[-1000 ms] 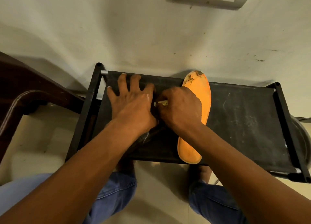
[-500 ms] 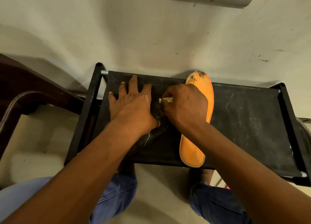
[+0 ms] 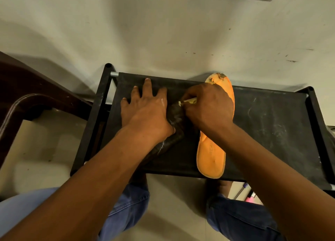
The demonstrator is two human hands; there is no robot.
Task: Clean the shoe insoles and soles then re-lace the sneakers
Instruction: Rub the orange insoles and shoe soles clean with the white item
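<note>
Two hands work: my left hand (image 3: pixel 145 112), fingers splayed, still pins the dark insole (image 3: pixel 175 130); my right hand (image 3: pixel 208 108), gripping a small yellow brush (image 3: pixel 188 101), has scrubbed farther along; cleaning is unfinished.

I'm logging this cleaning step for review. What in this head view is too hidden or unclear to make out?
- Dark insole: mostly covered by the left hand and forearm.
- Small yellowish tool: only its tip shows from the right hand; its kind is unclear.
- Orange insole: middle hidden by the right hand.
- Pink object on the floor: hidden behind the rack.
</note>
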